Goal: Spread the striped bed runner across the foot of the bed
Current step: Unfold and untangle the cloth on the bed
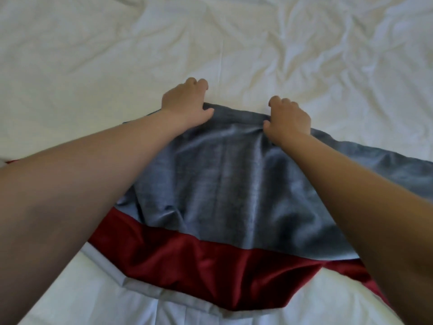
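The bed runner [225,184] lies on the white bed [93,66] in front of me, with a wide grey-blue band, a dark red band nearer me and a pale grey edge strip. My left hand [185,104] grips the runner's far edge, thumb on top and fingers curled over the hem. To its right, my right hand [287,118] pinches the same far edge, bunching the cloth into folds under the thumb. Both forearms reach over the runner and hide parts of it at left and right.
Wrinkled white sheet covers the bed beyond and to both sides of the runner. The near edge of the bed runs along the bottom of the view, with smoother white bedding below the runner's pale strip.
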### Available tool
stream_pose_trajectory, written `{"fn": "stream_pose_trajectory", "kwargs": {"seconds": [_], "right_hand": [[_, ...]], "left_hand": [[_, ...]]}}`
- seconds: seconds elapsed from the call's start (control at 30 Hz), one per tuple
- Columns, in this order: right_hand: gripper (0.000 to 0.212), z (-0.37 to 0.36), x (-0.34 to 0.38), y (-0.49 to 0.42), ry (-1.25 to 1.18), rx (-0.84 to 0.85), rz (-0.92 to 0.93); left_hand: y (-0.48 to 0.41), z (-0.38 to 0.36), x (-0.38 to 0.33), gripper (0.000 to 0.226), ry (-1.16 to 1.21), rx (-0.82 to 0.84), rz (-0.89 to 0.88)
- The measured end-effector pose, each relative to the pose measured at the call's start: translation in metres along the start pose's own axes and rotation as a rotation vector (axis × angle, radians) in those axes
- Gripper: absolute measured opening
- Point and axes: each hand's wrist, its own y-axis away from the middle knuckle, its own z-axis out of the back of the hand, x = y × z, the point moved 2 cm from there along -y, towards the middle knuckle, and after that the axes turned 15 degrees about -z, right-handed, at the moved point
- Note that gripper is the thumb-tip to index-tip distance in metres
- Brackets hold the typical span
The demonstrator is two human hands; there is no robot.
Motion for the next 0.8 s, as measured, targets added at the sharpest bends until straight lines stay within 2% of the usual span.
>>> {"fn": "stream_pose_trajectory", "kwargs": {"seconds": [0.17,0.47,0.67,0.73,0.8], "right_hand": [[0.047,-0.001,0.036,0.031,0.086,-0.101,0.185],[0.051,-0.009,0.172,0.102,0.062,-0.105,0.385],[0.037,-0.017,0.286,0.144,0.013,-0.153,0.558],[0.033,-0.028,0.317,0.154,0.060,-0.085,0.648],[0.035,-0.041,0.340,0.162,0.115,0.052,0.676]], "left_hand": [[0.054,0.015,0.045,0.056,-0.103,-0.140,-0.148],[0.160,0.025,0.152,0.054,-0.134,-0.098,-0.043],[0.224,0.011,0.209,0.046,-0.083,-0.031,0.044],[0.244,0.000,0.225,0.045,-0.061,0.035,0.104],[0.264,-0.014,0.237,0.041,-0.014,0.102,0.151]]}}
